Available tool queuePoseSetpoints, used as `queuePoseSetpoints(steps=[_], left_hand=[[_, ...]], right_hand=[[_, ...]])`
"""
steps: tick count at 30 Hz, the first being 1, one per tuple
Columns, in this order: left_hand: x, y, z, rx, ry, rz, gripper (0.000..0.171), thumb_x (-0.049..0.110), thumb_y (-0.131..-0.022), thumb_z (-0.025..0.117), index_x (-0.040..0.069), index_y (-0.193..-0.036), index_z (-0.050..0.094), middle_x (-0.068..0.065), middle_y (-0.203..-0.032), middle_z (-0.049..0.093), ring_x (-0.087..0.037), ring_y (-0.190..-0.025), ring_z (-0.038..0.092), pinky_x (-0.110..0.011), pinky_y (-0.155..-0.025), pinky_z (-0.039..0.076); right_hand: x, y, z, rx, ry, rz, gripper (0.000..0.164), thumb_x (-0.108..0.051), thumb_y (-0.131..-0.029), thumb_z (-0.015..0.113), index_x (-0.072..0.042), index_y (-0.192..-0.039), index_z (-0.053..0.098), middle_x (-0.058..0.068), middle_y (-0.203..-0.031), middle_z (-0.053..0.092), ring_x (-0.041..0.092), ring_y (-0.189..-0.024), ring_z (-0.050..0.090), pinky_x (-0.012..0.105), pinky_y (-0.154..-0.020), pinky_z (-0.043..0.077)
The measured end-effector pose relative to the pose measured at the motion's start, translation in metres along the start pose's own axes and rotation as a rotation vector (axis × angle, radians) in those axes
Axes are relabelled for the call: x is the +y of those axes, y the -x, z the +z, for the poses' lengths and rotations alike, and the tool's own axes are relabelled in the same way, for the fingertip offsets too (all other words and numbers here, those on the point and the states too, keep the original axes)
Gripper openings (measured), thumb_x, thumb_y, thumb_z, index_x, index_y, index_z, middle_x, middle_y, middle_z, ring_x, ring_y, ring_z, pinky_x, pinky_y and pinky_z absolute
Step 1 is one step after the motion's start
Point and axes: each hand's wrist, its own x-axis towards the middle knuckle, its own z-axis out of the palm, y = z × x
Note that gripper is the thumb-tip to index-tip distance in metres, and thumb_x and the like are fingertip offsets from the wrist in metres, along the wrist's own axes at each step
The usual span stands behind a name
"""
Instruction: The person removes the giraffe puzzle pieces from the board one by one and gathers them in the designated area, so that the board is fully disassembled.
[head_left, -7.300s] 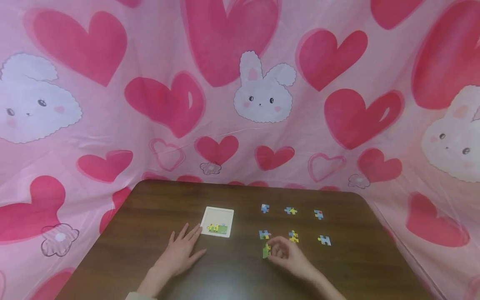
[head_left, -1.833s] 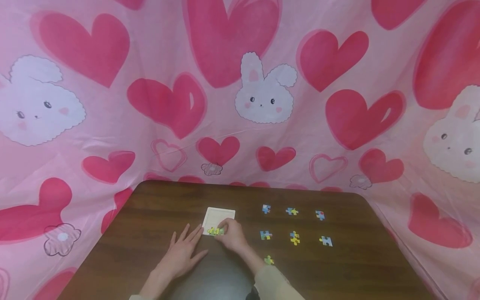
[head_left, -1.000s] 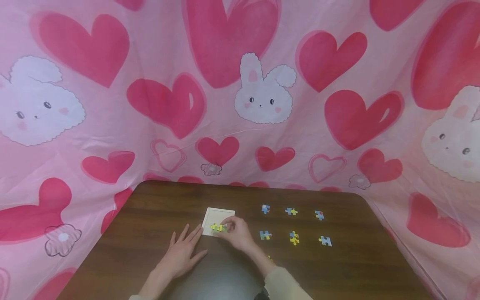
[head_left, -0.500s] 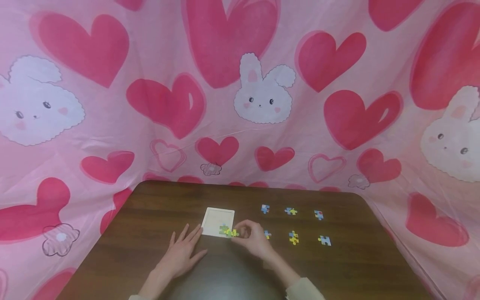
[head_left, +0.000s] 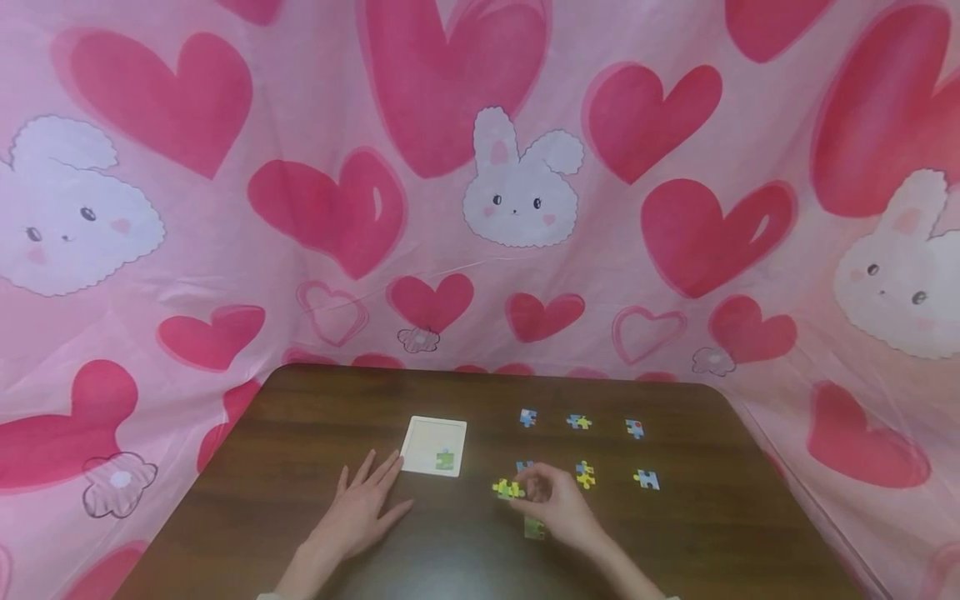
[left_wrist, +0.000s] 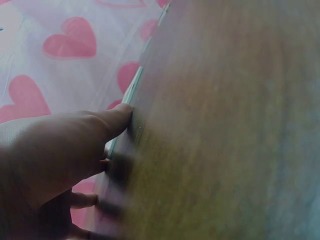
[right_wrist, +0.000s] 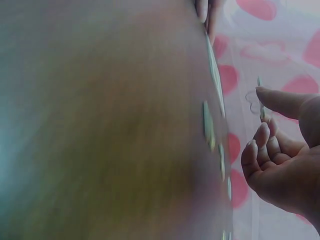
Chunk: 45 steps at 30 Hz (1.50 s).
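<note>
My right hand (head_left: 558,504) pinches a yellow-green jigsaw piece (head_left: 507,488) between thumb and fingers, above the table and right of the puzzle tray. Its thin edge (right_wrist: 261,102) shows at the fingertips in the right wrist view. My left hand (head_left: 360,504) lies flat, fingers spread, its fingertips touching the left edge of the white puzzle tray (head_left: 459,437). A green jigsaw piece (head_left: 446,460) sits in the tray's lower right corner. Just below my right hand lies another green piece (head_left: 535,528), partly covered by it. A blue piece (head_left: 523,467) behind that hand is partly hidden.
Several loose pieces lie spaced out on the right of the brown table (head_left: 337,417), among them a yellow one (head_left: 585,475) and a light blue one (head_left: 647,479). A pink cloth (head_left: 450,250) with hearts and rabbits hangs around the table.
The yellow-green piece has come out of the tray, carried right by my right hand. The green piece in the tray's corner is now uncovered. My left hand has stayed at the tray.
</note>
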Motion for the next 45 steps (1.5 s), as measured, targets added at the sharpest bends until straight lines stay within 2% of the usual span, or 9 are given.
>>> queuePoseSetpoints(steps=[9, 16, 22, 27, 32, 38, 45], left_hand=[[-0.001, 0.0, 0.001, -0.001, -0.002, 0.004, 0.078, 0.051, -0.101, 0.077, 0.008, -0.162, 0.055, -0.01, -0.172, 0.051, -0.051, -0.163, 0.038, -0.089, -0.123, 0.022], [-0.002, -0.001, 0.003, -0.007, 0.008, -0.004, 0.078, 0.05, -0.101, 0.077, 0.009, -0.162, 0.054, -0.01, -0.172, 0.05, -0.051, -0.163, 0.037, -0.088, -0.123, 0.022], [-0.002, -0.001, 0.005, -0.011, 0.021, -0.009, 0.077, 0.047, -0.101, 0.078, 0.008, -0.162, 0.053, -0.01, -0.173, 0.05, -0.051, -0.164, 0.036, -0.088, -0.124, 0.021], [-0.003, -0.002, 0.005, -0.009, 0.021, -0.007, 0.077, 0.049, -0.101, 0.077, 0.009, -0.162, 0.053, -0.01, -0.173, 0.05, -0.051, -0.164, 0.036, -0.088, -0.124, 0.021], [-0.003, -0.001, 0.004, 0.0, 0.023, -0.003, 0.077, 0.048, -0.101, 0.077, 0.009, -0.162, 0.054, -0.01, -0.172, 0.05, -0.051, -0.164, 0.036, -0.088, -0.124, 0.021], [-0.003, -0.001, 0.005, 0.007, 0.022, 0.003, 0.077, 0.05, -0.101, 0.076, 0.009, -0.162, 0.054, -0.01, -0.172, 0.051, -0.051, -0.163, 0.037, -0.088, -0.124, 0.021], [-0.002, 0.0, 0.003, 0.001, 0.027, 0.001, 0.078, 0.053, -0.102, 0.075, 0.009, -0.163, 0.053, -0.01, -0.173, 0.049, -0.051, -0.164, 0.036, -0.088, -0.124, 0.02]], right_hand=[[0.02, 0.03, -0.036, 0.015, 0.034, 0.085, 0.029, -0.013, -0.088, 0.091, -0.002, -0.11, 0.076, 0.003, -0.085, 0.065, 0.003, -0.071, 0.056, 0.021, -0.065, 0.05], [0.035, 0.049, -0.062, 0.009, 0.087, 0.04, 0.026, -0.01, -0.09, 0.089, -0.002, -0.111, 0.076, 0.0, -0.083, 0.063, 0.0, -0.069, 0.052, 0.021, -0.061, 0.047], [0.05, 0.058, -0.078, -0.026, 0.144, -0.015, 0.025, -0.009, -0.09, 0.089, -0.001, -0.108, 0.074, -0.003, -0.08, 0.06, -0.003, -0.068, 0.05, 0.022, -0.06, 0.045], [0.055, 0.062, -0.09, -0.07, 0.197, 0.002, 0.027, -0.008, -0.088, 0.089, 0.0, -0.107, 0.073, -0.005, -0.079, 0.059, -0.004, -0.068, 0.049, 0.022, -0.06, 0.045], [0.057, 0.063, -0.097, -0.101, 0.196, 0.024, 0.027, -0.008, -0.088, 0.088, 0.001, -0.108, 0.073, -0.004, -0.08, 0.059, -0.003, -0.067, 0.049, 0.022, -0.059, 0.044], [0.059, 0.064, -0.098, -0.108, 0.181, -0.001, 0.028, -0.007, -0.088, 0.088, 0.002, -0.109, 0.073, -0.006, -0.079, 0.058, -0.004, -0.067, 0.048, 0.022, -0.058, 0.044], [0.057, 0.058, -0.097, -0.074, 0.188, -0.081, 0.028, -0.005, -0.087, 0.089, 0.003, -0.109, 0.074, -0.006, -0.078, 0.06, -0.006, -0.066, 0.05, 0.022, -0.057, 0.046]])
